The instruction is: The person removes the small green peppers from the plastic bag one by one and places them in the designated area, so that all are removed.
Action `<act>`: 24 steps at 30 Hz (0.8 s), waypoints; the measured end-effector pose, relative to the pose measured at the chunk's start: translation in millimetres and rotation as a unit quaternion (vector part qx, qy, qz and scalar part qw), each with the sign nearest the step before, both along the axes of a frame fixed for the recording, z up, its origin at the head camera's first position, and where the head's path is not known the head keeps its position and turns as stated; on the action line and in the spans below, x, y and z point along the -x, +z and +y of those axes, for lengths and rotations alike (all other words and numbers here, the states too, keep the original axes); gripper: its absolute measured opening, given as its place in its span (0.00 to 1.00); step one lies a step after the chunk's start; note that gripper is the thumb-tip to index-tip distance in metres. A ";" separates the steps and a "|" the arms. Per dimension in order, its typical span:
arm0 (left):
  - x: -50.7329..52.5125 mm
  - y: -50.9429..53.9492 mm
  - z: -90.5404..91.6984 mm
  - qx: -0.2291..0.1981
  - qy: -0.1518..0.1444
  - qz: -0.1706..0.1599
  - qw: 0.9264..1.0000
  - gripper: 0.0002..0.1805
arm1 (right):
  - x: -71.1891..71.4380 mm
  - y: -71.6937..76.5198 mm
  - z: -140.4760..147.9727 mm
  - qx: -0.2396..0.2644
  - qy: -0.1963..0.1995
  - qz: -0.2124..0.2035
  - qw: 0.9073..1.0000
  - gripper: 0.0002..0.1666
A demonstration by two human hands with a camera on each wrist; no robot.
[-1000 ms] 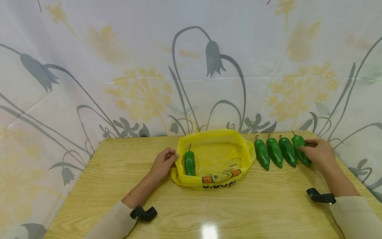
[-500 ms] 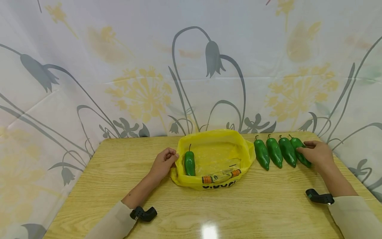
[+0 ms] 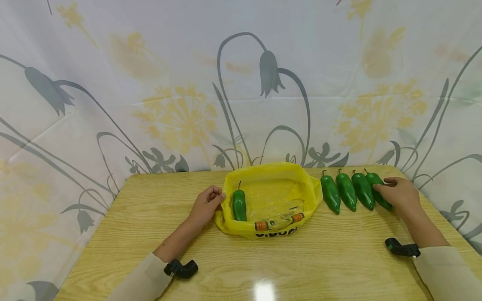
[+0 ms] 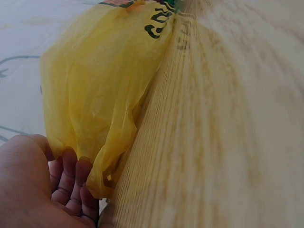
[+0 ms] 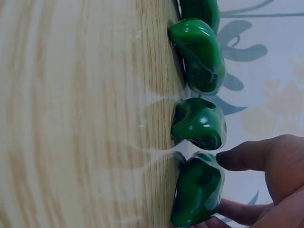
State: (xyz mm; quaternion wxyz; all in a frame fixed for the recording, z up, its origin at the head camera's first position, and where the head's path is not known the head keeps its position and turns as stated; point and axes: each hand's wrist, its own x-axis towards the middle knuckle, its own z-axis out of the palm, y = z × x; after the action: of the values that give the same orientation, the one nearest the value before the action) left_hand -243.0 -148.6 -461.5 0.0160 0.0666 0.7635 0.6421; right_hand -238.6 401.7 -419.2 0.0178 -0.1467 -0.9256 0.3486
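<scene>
A yellow plastic bag (image 3: 263, 229) lies spread open on the table, with one green pepper (image 3: 239, 205) inside at its left end. My left hand (image 3: 205, 205) pinches the bag's left rim; in the left wrist view its fingers (image 4: 69, 164) curl against the thin plastic. To the right of the bag, several glossy green peppers with curved stems lie side by side in a row. My right hand (image 3: 402, 194) grips the rightmost pepper (image 3: 373, 179), thumb on one side and fingers on the other. In the right wrist view that pepper (image 5: 197, 190) rests on the tabletop.
The leftmost pepper of the row (image 3: 330, 194) lies close to the bag's right end. The wooden table (image 3: 320, 267) meets a flower-patterned cloth (image 3: 248, 117) along its back edge. A black wrist camera (image 3: 180, 269) is strapped to each forearm.
My right hand has shifted slightly left with the rightmost pepper, which now lies against or very near its neighbour. My left hand and the bag look the same.
</scene>
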 end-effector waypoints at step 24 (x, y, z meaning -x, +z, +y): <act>0.7 -0.6 -0.3 0.000 -0.004 0.005 1.000 0.06 | -6.6 26.1 -51.6 -0.013 0.056 0.122 0.991 0.38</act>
State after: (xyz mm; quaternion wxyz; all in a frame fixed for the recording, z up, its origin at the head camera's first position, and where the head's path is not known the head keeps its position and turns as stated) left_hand -243.7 -148.9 -462.1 0.0145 0.0729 0.7633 0.6417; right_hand -232.0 350.1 -393.1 0.1125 -0.0507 -0.9276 0.3526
